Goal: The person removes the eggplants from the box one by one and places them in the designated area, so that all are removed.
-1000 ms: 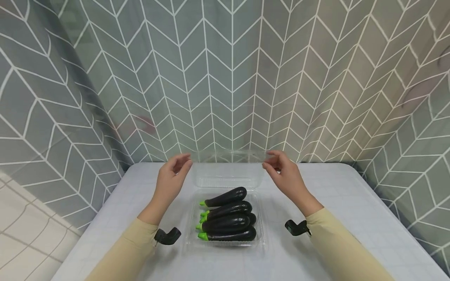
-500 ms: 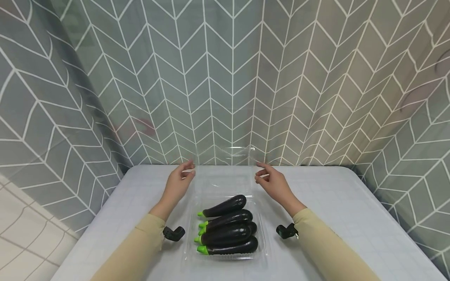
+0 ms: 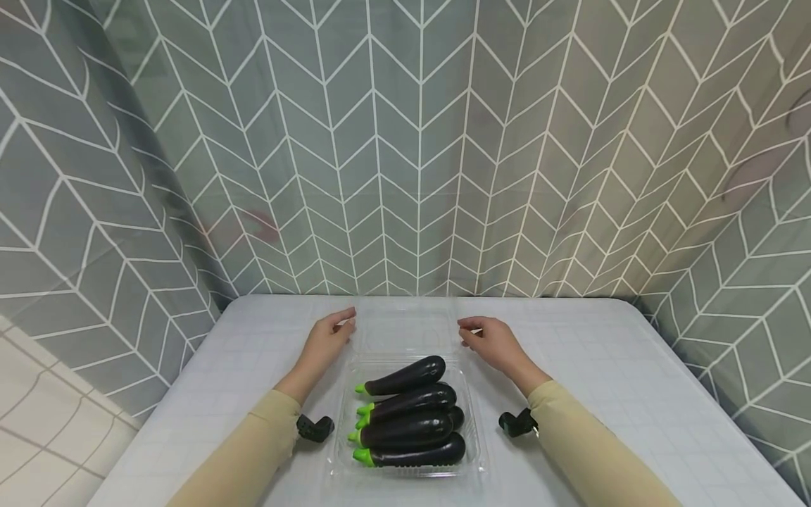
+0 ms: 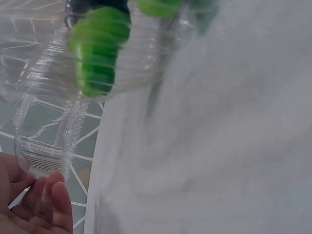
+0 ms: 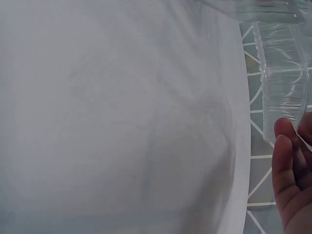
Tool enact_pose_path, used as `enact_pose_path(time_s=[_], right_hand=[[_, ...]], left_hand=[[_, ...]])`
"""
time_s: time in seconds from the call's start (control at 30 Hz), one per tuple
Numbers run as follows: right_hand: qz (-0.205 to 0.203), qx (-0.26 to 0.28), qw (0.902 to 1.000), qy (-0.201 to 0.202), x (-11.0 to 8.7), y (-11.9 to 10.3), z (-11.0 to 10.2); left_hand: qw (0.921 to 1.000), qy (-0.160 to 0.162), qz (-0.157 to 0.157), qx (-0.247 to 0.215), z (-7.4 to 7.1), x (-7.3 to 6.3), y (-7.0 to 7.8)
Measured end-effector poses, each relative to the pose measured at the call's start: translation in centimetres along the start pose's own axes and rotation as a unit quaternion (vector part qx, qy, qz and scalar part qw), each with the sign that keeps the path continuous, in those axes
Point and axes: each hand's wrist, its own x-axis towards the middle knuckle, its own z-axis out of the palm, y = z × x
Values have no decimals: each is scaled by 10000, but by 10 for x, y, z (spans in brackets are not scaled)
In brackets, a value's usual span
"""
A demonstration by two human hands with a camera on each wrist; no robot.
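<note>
Sleeves: a person's tan cuffs point(image 3: 602, 451) frame the scene, a black wrist device point(image 3: 315, 428) beside each.
Container: a clear plastic box point(image 3: 412, 472) sits on the white desk point(image 3: 538, 465), between the forearms.
Eggplants: five glossy, green-stemmed eggplants point(image 3: 408, 428) lie in the box, stems leftward, nearer the viewer than both hands and apart from the fingers.
Left hand: thumb and curled fingers point(image 3: 326, 338) pinch the lid's left edge, the gap between them narrow.
Right hand: thumb and bent fingers point(image 3: 497, 341) come together on the lid's opposite edge.
Lid: the transparent lid point(image 3: 405, 327) stands open beyond the box's far side, between the hands.
Backdrop: a grey curtain point(image 3: 418, 141) with white chevron lines hangs behind the desk.
</note>
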Motion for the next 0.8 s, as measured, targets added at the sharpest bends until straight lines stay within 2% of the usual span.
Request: enact_pose_path(time_s=[0.33, 0.57, 0.8], right_hand=[[65, -77, 9999, -22, -4, 4, 2], [94, -46, 9999, -103, -6, 4, 1], [52, 8, 9999, -145, -6, 7, 1]], left_hand=[[9991, -219, -349, -1, 5, -4, -2], [9989, -196, -349, 257, 5, -7, -2], [9982, -215, -475, 279, 5, -7, -4]])
